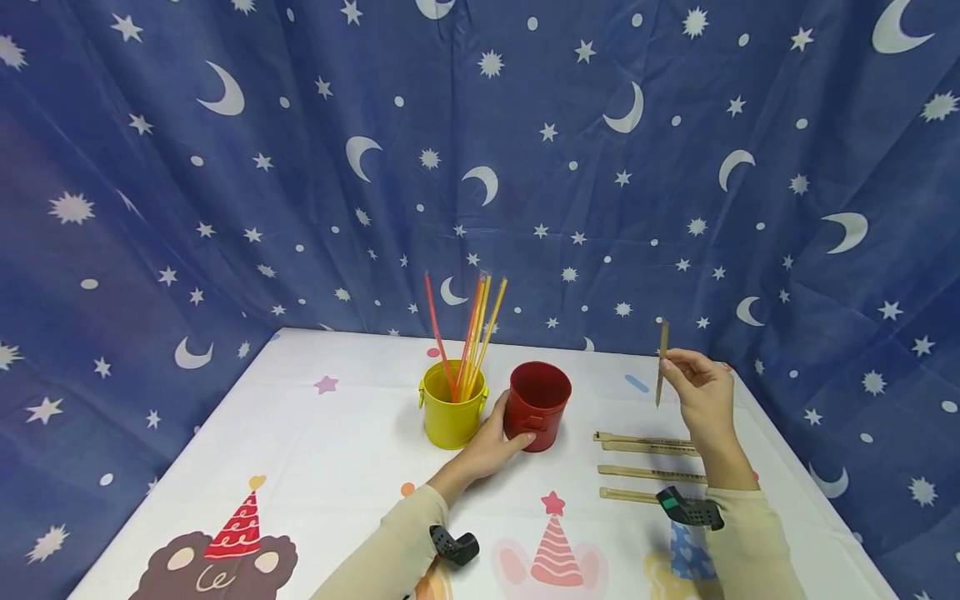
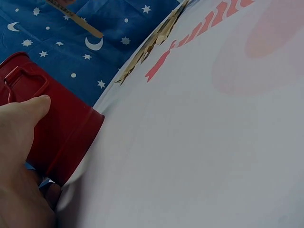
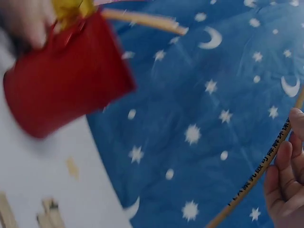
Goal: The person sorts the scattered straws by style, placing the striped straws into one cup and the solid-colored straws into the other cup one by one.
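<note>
My left hand (image 1: 487,450) grips a small red metal bucket (image 1: 534,421), its thumb on the near side by the handle. The other fingers are partly hidden behind the bucket, which stands upright on the table. Out to the right, my right hand (image 1: 708,404) pinches a thin straw in a brown paper wrapper (image 1: 663,343) near its middle, held nearly upright above the table. Black printing runs along this wrapper in the right wrist view. Several more brown wrapped straws (image 1: 651,473) lie in a rough row below my right hand, partly covered by the forearm.
A yellow bucket (image 1: 448,425) stands just left of the red one, with several red and yellow straws (image 1: 493,310) leaning out of it. White cloth with party prints covers the table (image 1: 360,450). Behind it hangs a blue curtain (image 1: 525,192) with moons and stars.
</note>
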`<state>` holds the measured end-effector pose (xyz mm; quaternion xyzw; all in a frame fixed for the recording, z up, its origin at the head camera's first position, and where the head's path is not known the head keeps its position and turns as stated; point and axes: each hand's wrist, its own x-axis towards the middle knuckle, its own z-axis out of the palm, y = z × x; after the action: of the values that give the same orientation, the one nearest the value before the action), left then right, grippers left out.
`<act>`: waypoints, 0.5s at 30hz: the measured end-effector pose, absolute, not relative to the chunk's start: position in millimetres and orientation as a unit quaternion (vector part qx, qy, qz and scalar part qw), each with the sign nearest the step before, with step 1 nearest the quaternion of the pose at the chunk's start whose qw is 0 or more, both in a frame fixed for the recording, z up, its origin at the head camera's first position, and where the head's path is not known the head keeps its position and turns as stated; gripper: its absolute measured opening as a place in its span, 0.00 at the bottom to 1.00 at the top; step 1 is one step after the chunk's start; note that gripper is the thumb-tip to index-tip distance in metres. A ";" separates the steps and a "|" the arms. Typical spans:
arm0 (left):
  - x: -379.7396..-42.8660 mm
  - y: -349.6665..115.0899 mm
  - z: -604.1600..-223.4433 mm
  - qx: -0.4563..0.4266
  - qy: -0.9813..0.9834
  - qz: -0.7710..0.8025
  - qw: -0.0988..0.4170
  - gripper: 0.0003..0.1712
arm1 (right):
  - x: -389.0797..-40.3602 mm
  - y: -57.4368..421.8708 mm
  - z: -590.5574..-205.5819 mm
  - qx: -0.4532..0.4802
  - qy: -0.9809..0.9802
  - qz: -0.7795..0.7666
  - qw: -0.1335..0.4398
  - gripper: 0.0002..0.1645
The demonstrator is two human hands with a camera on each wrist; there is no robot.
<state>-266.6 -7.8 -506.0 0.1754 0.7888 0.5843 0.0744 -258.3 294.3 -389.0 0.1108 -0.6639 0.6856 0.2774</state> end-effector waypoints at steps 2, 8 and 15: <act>-266.8 -7.7 -506.0 0.177 0.789 0.584 0.073 0.51 | -254.6 292.6 -384.2 0.125 -0.625 0.724 0.263 0.12; -266.0 -6.9 -506.1 0.178 0.790 0.582 0.076 0.51 | -247.0 286.6 -376.3 0.206 -0.509 0.812 0.198 0.17; -266.2 -7.2 -503.9 0.181 0.793 0.577 0.078 0.51 | -244.4 279.7 -372.0 0.282 -0.336 0.897 0.046 0.21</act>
<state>-266.2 -7.2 -503.9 0.1807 0.7926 0.5770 0.0782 -244.4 279.7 -372.0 0.2824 -0.3357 0.8975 0.0459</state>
